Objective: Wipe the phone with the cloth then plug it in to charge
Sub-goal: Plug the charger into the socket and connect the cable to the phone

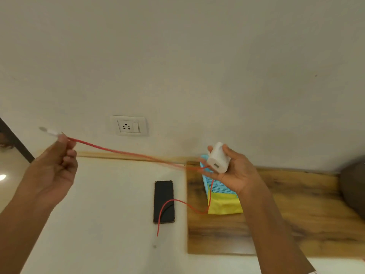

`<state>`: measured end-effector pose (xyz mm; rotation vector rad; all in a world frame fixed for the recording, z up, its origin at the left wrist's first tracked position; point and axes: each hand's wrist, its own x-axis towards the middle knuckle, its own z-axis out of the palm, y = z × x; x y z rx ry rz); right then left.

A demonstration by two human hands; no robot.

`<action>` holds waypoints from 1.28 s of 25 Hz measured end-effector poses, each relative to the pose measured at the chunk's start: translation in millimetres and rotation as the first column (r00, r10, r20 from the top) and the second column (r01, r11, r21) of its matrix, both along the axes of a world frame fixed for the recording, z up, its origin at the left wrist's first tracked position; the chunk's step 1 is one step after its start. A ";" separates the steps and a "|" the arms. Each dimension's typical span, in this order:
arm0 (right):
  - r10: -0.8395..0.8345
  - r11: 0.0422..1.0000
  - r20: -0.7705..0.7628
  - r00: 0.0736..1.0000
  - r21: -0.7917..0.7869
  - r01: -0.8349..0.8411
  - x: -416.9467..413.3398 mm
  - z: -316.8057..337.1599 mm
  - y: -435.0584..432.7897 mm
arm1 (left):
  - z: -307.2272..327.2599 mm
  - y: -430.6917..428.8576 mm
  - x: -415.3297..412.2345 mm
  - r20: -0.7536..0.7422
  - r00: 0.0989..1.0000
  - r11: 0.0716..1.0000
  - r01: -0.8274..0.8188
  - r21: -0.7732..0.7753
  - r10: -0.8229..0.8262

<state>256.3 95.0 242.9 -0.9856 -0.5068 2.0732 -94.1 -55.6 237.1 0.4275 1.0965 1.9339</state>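
A black phone (164, 202) lies face up on the white table top. My left hand (57, 163) is raised at the left and pinches one end of a red cable (122, 153), whose white plug sticks out past the fingers. My right hand (233, 173) holds a white charger block (218, 158) above a blue and yellow cloth (223, 200). The cable stretches between the hands, loops down over the cloth and crosses the phone. Its other end rests on the table below the phone.
A white wall socket (129, 126) with a switch sits on the wall above the table. A wooden board (296, 214) lies under the cloth at the right. A dark rounded object (353, 186) stands at the far right edge.
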 end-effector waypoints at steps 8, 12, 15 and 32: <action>0.061 0.993 0.010 0.998 -0.100 -0.059 -3.2 -15.7 -14.9 | -12.9 26.0 104.0 0.102 0.978 0.979 0.190 -0.073 -0.182; 0.022 0.995 -0.012 1.000 -0.095 -0.023 -12.3 -24.6 -18.8 | -90.9 8.8 121.7 -0.163 0.976 0.914 0.068 -0.401 -0.144; -0.002 0.996 -0.010 1.000 -0.094 0.001 -5.2 -31.4 -17.3 | -135.0 -15.0 92.2 -0.557 0.814 0.828 -0.194 -0.527 -0.164; 0.053 0.994 0.014 0.998 -0.096 -0.052 -38.8 -41.5 -20.2 | -176.5 -48.2 74.4 -0.769 -0.220 0.778 0.063 -0.625 -0.600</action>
